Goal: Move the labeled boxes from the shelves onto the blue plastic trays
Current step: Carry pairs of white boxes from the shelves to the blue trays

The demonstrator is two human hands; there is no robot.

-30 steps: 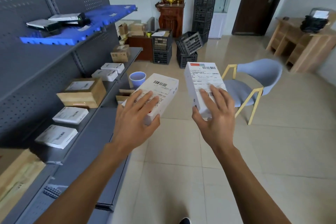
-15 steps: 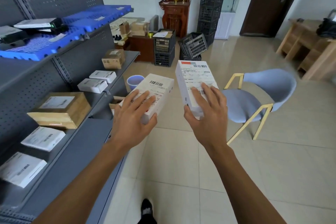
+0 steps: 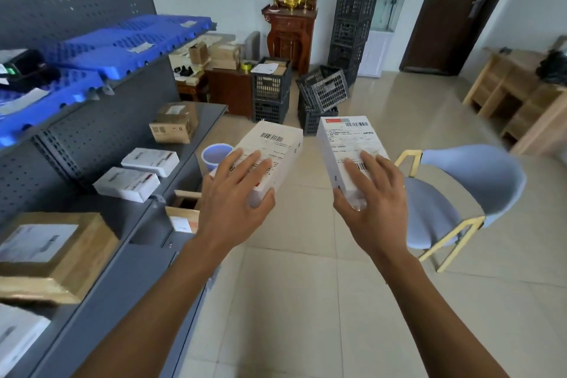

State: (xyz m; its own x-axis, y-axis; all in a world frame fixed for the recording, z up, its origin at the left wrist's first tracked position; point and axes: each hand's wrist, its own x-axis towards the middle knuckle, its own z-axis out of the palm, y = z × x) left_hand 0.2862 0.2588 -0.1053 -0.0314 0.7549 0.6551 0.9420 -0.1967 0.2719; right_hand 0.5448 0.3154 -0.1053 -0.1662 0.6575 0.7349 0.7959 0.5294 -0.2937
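My left hand point(image 3: 234, 193) grips a white labeled box point(image 3: 276, 144) by its near end, thumb under and fingers on top. My right hand point(image 3: 372, 198) grips a second white labeled box point(image 3: 346, 138) the same way. Both boxes hang over the floor, to the right of the grey shelf unit point(image 3: 101, 132). Blue plastic trays point(image 3: 122, 46) lie on the top shelf at the left, with dark and white boxes point(image 3: 21, 67) on the nearest one. On the middle shelf sit two white boxes point(image 3: 138, 175) and cardboard boxes point(image 3: 173, 126), point(image 3: 58, 252).
A blue chair point(image 3: 460, 193) with yellow legs stands close on the right. Black crates point(image 3: 322, 92) stand ahead, a blue cup point(image 3: 214, 155) and an open carton point(image 3: 184, 209) on the floor by the shelf, and a wooden desk point(image 3: 521, 101) at far right.
The view has moved forward along the shelf; the shelf boxes slid back toward me and the chair drew closer. Both hands keep holding their boxes in much the same pose.
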